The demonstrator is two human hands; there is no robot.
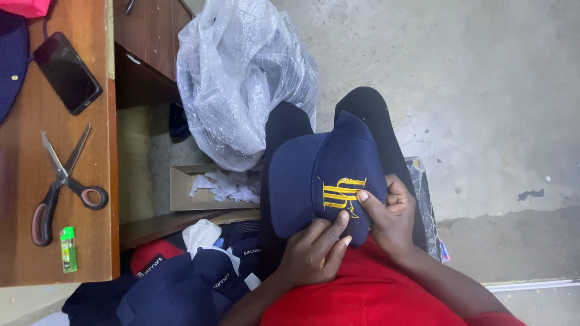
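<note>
Navy cap [314,175] with yellow embroidery, resting on the person's lap, is being steadied by the left hand [314,253] gripping its lower edge while the right hand [393,217] is pinching beside the stitching; scissors [63,181] are lying on the table [36,241] far to the left.

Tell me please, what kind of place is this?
Probably a small cap-finishing workshop: a navy cap with yellow embroidery held in both hands, scissors on a wooden table, and more caps piled on the floor.
</note>
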